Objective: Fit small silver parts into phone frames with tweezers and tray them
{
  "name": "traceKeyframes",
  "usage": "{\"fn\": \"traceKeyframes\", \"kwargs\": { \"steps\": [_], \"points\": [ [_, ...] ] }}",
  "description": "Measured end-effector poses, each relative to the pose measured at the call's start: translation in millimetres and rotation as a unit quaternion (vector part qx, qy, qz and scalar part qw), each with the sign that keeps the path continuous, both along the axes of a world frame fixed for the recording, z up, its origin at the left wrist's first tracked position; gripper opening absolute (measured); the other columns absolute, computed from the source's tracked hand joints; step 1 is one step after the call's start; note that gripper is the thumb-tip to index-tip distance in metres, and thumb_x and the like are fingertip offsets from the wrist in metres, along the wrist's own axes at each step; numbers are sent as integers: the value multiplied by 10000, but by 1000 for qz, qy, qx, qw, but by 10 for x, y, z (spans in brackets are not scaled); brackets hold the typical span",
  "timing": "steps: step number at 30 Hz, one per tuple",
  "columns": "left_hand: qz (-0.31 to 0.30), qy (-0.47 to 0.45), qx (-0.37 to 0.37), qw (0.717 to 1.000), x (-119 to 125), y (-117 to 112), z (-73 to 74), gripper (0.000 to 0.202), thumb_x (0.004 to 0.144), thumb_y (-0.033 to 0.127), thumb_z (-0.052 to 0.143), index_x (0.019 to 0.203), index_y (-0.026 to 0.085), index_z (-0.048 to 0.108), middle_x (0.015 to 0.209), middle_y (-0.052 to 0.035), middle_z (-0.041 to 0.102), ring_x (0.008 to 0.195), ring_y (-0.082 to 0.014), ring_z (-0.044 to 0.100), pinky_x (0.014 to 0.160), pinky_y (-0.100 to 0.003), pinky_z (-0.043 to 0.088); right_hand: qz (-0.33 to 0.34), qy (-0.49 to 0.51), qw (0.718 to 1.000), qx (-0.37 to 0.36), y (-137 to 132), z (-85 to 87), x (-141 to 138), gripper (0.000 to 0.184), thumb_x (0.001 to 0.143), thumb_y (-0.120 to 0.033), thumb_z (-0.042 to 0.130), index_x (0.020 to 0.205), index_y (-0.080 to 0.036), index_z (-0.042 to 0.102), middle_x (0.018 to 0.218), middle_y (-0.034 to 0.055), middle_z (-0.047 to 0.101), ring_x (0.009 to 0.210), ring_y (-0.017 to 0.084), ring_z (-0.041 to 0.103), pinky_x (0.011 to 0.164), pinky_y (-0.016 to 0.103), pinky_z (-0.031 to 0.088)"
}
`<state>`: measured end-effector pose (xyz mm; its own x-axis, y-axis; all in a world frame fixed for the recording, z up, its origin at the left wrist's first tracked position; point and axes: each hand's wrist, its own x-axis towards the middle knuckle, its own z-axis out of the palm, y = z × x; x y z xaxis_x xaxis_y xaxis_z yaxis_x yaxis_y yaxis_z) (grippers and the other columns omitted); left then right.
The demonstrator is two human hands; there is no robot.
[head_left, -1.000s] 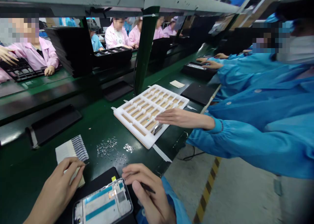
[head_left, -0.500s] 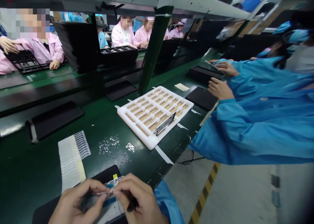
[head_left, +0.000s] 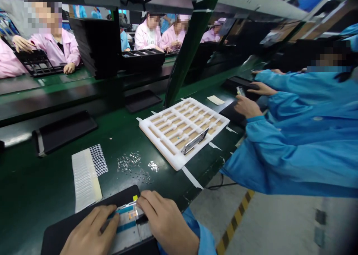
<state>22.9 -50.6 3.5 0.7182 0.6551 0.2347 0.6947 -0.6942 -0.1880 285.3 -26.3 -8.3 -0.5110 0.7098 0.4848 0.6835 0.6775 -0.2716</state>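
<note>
Your left hand [head_left: 92,230] lies across the lower left of a phone frame [head_left: 127,225], its fingers [head_left: 107,219] pressed together and pointing up and to the right; whether they pinch anything, you cannot tell from this view. Your right hand [head_left: 165,219] comes in from the right, fingers bunched over the frame's right edge and closed on a dark tool [head_left: 143,220], most of it hidden under the hand, its tip impossible to make out.

Between your hands, the frame shows teal strips and a small copper-coloured patch; the picture's bottom edge cuts off its near end. Its long axis runs away from you, leaning right. It lies on a black mat [head_left: 75,221] at the front of the green workbench [head_left: 41,173], a small yellow tag [head_left: 135,198] just off its far end.

Up the bench from your hands lie a white comb-cut label sheet [head_left: 86,178], scattered small silver parts [head_left: 128,162] and a white foam tray [head_left: 181,132] holding a slim metal piece [head_left: 195,141], tilted across its slots. Your blue sleeve [head_left: 201,234] enters at the bottom. To the right, a co-worker's hands [head_left: 246,106] reach out from blue sleeves, while people in pink coats sit across the line, their faces blurred.
</note>
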Motion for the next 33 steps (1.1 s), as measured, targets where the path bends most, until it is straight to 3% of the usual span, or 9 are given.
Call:
{"fn": "traceKeyframes", "kwargs": {
  "steps": [7, 15, 20, 23, 26, 30, 33],
  "points": [
    [-16, -33, 42, 998, 61, 20, 71, 420, 1078, 169, 352, 1172, 233, 757, 1103, -39, 846, 961, -208, 837, 791, -285, 686, 9, 5, 1000, -19, 10, -2, -4, 336, 1189, -146, 347, 1129, -126, 678, 995, 97, 744, 819, 242, 709, 618, 347, 495],
    [-24, -79, 64, 995, 188, 81, 200, 433, 1117, 243, 323, 1215, 202, 742, 1027, -50, 842, 897, -189, 827, 757, -253, 639, 18, -50, 999, 6, 25, 66, -3, 202, 1117, -87, 504, 1093, -110, 703, 993, 105, 744, 792, 245, 662, 549, 345, 442],
    [-26, -45, 64, 997, 163, 94, 106, 454, 1142, 285, 305, 1281, 219, 733, 1078, -61, 830, 964, -193, 810, 802, -256, 626, 21, -59, 998, 33, 37, 98, -6, 161, 1075, -77, 571, 1077, -90, 732, 1005, 105, 756, 786, 243, 641, 533, 353, 462],
    [-28, -16, 43, 999, 106, 77, 13, 458, 1145, 392, 340, 1357, 222, 709, 1135, -77, 816, 1014, -218, 801, 826, -280, 641, 12, -93, 995, 36, -44, 71, -23, 191, 1051, -92, 603, 1180, -66, 741, 1071, 130, 774, 813, 256, 657, 529, 348, 491],
    [-27, -8, 21, 999, 79, 60, -33, 427, 1126, 357, 386, 1404, 238, 687, 1174, -82, 806, 1040, -225, 799, 821, -279, 649, -17, -119, 993, 23, -191, -5, -52, 298, 1042, -112, 594, 1310, -57, 713, 1194, 185, 773, 842, 261, 680, 511, 317, 513],
    [-13, -35, 6, 999, 117, 54, 0, 394, 1108, 294, 407, 1347, 247, 716, 1145, -90, 799, 1006, -226, 802, 776, -273, 646, -24, -67, 997, -26, -294, -58, -22, 371, 1042, -138, 575, 1395, -95, 682, 1309, 212, 748, 895, 264, 718, 525, 282, 572],
    [3, -66, 5, 998, 162, 77, 73, 382, 1134, 295, 383, 1260, 253, 741, 1098, -77, 797, 953, -196, 800, 776, -257, 635, -20, 94, 988, -118, -220, -24, 82, 306, 1063, -197, 585, 1330, -150, 726, 1330, 183, 731, 977, 260, 750, 727, 316, 667]
  ]
}}
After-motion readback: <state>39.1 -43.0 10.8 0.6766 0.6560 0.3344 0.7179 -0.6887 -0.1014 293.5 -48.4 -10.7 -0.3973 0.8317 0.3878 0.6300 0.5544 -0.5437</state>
